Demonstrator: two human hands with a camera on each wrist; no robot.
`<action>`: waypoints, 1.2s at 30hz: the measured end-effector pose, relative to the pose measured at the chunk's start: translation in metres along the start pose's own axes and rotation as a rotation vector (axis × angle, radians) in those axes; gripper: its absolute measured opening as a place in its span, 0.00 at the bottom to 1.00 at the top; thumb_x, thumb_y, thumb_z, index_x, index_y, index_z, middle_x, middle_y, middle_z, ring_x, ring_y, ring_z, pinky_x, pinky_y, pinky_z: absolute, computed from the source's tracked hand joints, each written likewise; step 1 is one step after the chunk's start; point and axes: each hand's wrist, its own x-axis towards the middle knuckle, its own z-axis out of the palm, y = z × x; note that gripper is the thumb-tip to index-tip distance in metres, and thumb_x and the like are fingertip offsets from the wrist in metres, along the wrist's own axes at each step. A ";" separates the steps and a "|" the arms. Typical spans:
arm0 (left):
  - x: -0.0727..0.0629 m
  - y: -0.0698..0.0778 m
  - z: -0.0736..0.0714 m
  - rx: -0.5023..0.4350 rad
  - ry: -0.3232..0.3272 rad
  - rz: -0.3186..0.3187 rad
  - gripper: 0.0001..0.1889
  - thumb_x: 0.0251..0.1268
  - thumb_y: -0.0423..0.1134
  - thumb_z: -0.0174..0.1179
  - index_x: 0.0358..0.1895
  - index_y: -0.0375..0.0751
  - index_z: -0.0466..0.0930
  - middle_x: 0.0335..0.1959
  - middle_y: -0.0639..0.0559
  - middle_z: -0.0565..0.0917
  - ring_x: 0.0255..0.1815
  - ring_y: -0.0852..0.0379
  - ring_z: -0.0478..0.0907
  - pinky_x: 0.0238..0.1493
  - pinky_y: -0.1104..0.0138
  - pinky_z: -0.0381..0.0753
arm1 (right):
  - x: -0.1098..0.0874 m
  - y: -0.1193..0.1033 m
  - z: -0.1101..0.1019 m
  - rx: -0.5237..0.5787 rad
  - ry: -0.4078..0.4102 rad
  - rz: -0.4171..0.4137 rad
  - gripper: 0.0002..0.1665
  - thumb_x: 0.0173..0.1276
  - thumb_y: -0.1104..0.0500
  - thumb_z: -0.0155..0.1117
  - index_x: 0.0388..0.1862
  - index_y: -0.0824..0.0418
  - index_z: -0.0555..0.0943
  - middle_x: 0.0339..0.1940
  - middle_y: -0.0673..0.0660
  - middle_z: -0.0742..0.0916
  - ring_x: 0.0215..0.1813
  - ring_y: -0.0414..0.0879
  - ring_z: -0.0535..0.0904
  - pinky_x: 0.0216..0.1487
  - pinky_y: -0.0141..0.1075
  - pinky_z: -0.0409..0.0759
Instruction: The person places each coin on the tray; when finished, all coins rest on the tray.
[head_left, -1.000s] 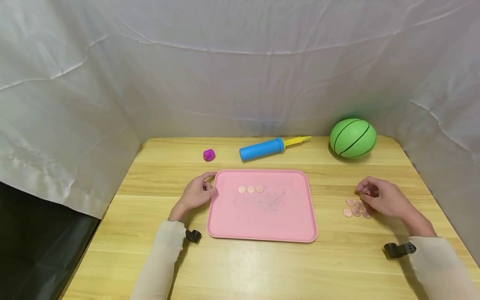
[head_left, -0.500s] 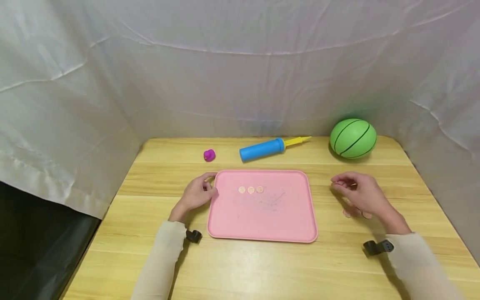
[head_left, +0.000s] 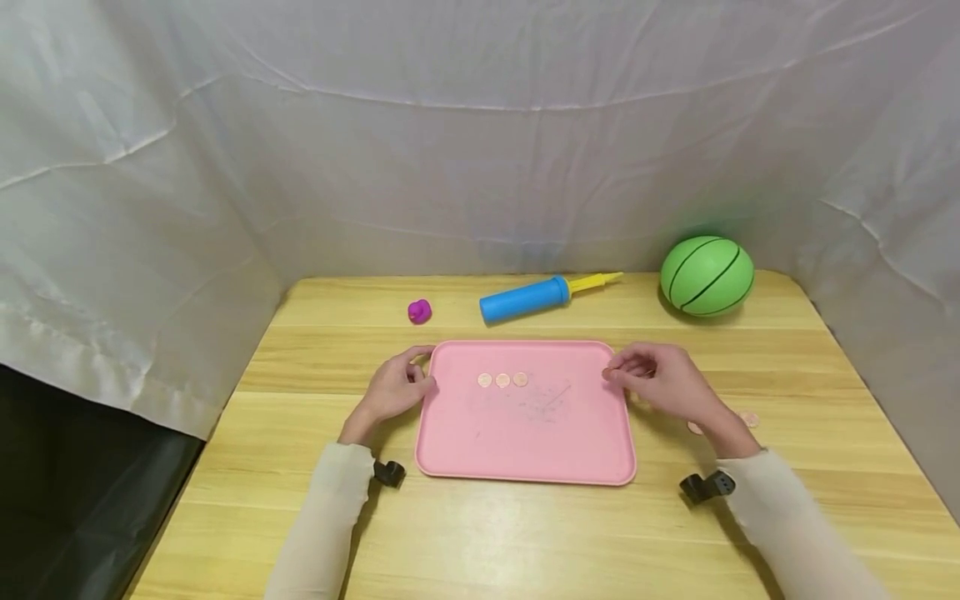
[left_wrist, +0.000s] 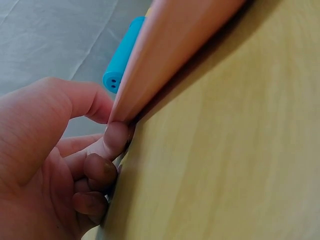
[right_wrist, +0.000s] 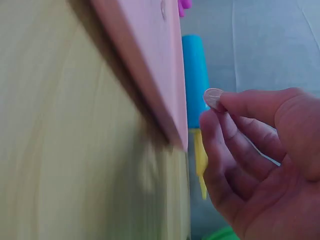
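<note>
A pink tray (head_left: 525, 442) lies on the table, with a row of three copper-coloured coins (head_left: 502, 380) in its upper part. My left hand (head_left: 392, 387) is at the tray's left side; in the left wrist view, thumb and a finger (left_wrist: 116, 137) pinch its rim. Over the tray's upper right corner, my right hand (head_left: 663, 382) pinches a coin (right_wrist: 213, 98) between thumb and fingertip. In the right wrist view that coin is held raised, apart from the tray. A few more coins (head_left: 748, 420) lie on the table at the right, partly hidden by my right wrist.
Behind the tray lie a purple toy duck (head_left: 419, 312) and a blue hand pump (head_left: 525, 300) with a yellow end. A green ball (head_left: 707, 276) sits at the back right. Pale cloth (head_left: 480, 167) hangs around the wooden table (head_left: 480, 533).
My right hand has moved left from the loose coins to the tray's right edge, carrying a coin. The left hand stays at the tray's left side.
</note>
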 end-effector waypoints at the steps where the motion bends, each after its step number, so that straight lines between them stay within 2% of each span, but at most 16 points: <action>1: 0.000 0.000 0.000 0.000 -0.001 -0.001 0.33 0.67 0.36 0.66 0.77 0.42 0.76 0.23 0.55 0.81 0.24 0.59 0.73 0.37 0.66 0.71 | 0.003 -0.002 0.003 -0.003 -0.006 0.000 0.09 0.72 0.56 0.78 0.46 0.59 0.91 0.39 0.56 0.94 0.39 0.43 0.87 0.40 0.30 0.85; 11: 0.003 -0.001 -0.003 0.019 0.012 0.017 0.33 0.67 0.36 0.65 0.77 0.41 0.76 0.22 0.55 0.82 0.23 0.60 0.72 0.38 0.65 0.71 | 0.033 -0.026 0.033 -0.021 -0.083 -0.017 0.03 0.70 0.57 0.78 0.40 0.55 0.92 0.35 0.54 0.93 0.32 0.45 0.82 0.32 0.32 0.79; 18: 0.003 -0.002 -0.003 0.022 0.008 0.007 0.32 0.68 0.36 0.65 0.77 0.43 0.76 0.23 0.56 0.81 0.23 0.59 0.72 0.39 0.64 0.71 | 0.046 -0.034 0.051 0.020 -0.144 0.046 0.07 0.71 0.54 0.78 0.42 0.56 0.92 0.35 0.57 0.92 0.30 0.49 0.84 0.29 0.33 0.80; 25: 0.001 -0.002 -0.003 0.027 0.006 0.004 0.33 0.68 0.37 0.65 0.77 0.43 0.76 0.23 0.56 0.81 0.23 0.59 0.72 0.38 0.65 0.71 | 0.055 -0.038 0.068 -0.043 -0.145 -0.015 0.04 0.71 0.58 0.78 0.39 0.58 0.93 0.35 0.52 0.94 0.36 0.43 0.80 0.40 0.33 0.77; 31: 0.000 -0.003 -0.001 0.018 -0.001 -0.007 0.33 0.68 0.36 0.66 0.78 0.42 0.75 0.23 0.56 0.81 0.23 0.59 0.72 0.34 0.67 0.69 | 0.059 -0.044 0.077 -0.096 -0.149 -0.035 0.04 0.71 0.60 0.76 0.38 0.59 0.93 0.34 0.52 0.93 0.37 0.43 0.81 0.43 0.34 0.78; 36: 0.001 -0.001 -0.001 0.017 0.004 0.011 0.34 0.67 0.36 0.66 0.78 0.42 0.76 0.23 0.55 0.82 0.24 0.60 0.73 0.39 0.65 0.71 | 0.062 -0.045 0.080 -0.133 -0.135 0.002 0.05 0.72 0.62 0.71 0.39 0.58 0.92 0.35 0.54 0.92 0.40 0.45 0.84 0.47 0.38 0.80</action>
